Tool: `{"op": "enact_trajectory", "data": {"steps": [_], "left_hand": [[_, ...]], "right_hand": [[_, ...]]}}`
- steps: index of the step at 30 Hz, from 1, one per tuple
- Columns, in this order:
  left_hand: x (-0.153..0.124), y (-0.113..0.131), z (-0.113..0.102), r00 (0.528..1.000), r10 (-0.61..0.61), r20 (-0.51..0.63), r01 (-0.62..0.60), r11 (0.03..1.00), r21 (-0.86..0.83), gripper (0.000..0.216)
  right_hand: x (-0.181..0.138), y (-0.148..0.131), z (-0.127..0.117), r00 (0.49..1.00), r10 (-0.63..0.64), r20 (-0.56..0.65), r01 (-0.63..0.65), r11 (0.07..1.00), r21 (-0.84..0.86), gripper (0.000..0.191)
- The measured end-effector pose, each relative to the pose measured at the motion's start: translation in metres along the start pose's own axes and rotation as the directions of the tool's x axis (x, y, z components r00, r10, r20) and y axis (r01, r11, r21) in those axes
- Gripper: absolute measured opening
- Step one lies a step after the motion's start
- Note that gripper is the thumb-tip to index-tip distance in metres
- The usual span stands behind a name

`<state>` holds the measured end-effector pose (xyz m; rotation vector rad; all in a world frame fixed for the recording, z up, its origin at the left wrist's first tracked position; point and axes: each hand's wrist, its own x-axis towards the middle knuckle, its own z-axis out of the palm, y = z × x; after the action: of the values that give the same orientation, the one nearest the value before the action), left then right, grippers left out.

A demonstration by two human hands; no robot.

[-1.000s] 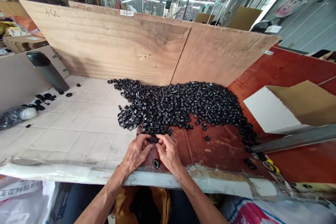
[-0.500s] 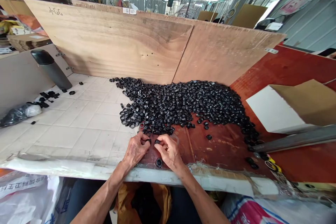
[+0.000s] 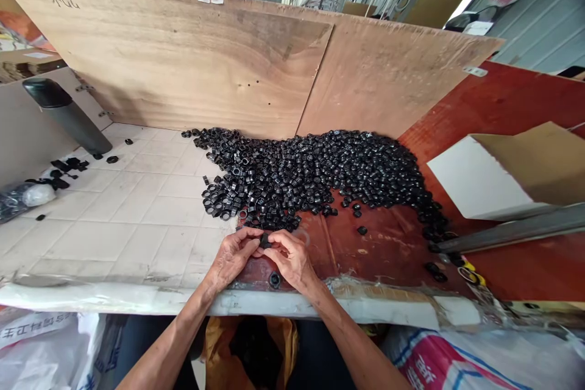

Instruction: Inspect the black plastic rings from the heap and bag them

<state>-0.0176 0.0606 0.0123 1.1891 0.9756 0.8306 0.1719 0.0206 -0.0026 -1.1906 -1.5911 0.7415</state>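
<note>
A workbench, half pale tile and half red board, is walled by two plywood sheets. One heap of uncountable black rings lies just beyond two hands. The left hand and right hand together pinch one small black part; half a second ago each hand held its own piece, slightly apart. One ring sits beneath them.

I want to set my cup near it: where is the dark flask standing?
In the head view the dark flask stands far left on the tiled surface, against the plywood board, left of the black ring pile.
</note>
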Motion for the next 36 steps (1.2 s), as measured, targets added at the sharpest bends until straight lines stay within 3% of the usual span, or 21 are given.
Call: {"op": "enact_trajectory", "data": {"steps": [8,17,20,24,28,32,36], "left_hand": [[-0.003,0.004,0.003,0.997,0.074,-0.005,-0.073,0.995,0.063,0.035],[-0.001,-0.008,0.003,0.988,0.157,0.003,-0.157,0.987,-0.034,0.033],[-0.002,-0.009,0.003,0.981,0.192,0.033,-0.192,0.981,0.006,0.026],[-0.003,-0.006,0.001,0.951,0.304,0.046,-0.307,0.933,0.187,0.020],[-0.003,-0.002,0.000,0.918,0.389,0.083,-0.396,0.872,0.287,0.016],[-0.004,-0.004,0.001,0.920,0.380,0.101,-0.393,0.880,0.266,0.014],[-0.004,-0.007,0.003,0.950,0.305,0.070,-0.313,0.933,0.175,0.016]], "right_hand": [[0.001,-0.003,-0.001,1.000,0.005,0.020,-0.006,0.999,0.041,0.008],[0.001,-0.002,-0.004,0.994,0.101,-0.043,-0.090,0.974,0.206,0.017],[0.002,-0.004,-0.004,0.994,0.096,-0.059,-0.083,0.978,0.189,0.016],[0.001,-0.004,-0.003,0.998,0.038,-0.056,-0.032,0.994,0.101,0.010],[-0.001,0.002,0.000,0.998,0.030,-0.053,-0.027,0.998,0.054,0.020],[-0.004,0.003,0.002,0.999,0.045,-0.029,-0.044,0.998,0.035,0.025],[-0.004,-0.001,-0.002,1.000,0.015,-0.002,-0.015,1.000,-0.026,0.023]]}}
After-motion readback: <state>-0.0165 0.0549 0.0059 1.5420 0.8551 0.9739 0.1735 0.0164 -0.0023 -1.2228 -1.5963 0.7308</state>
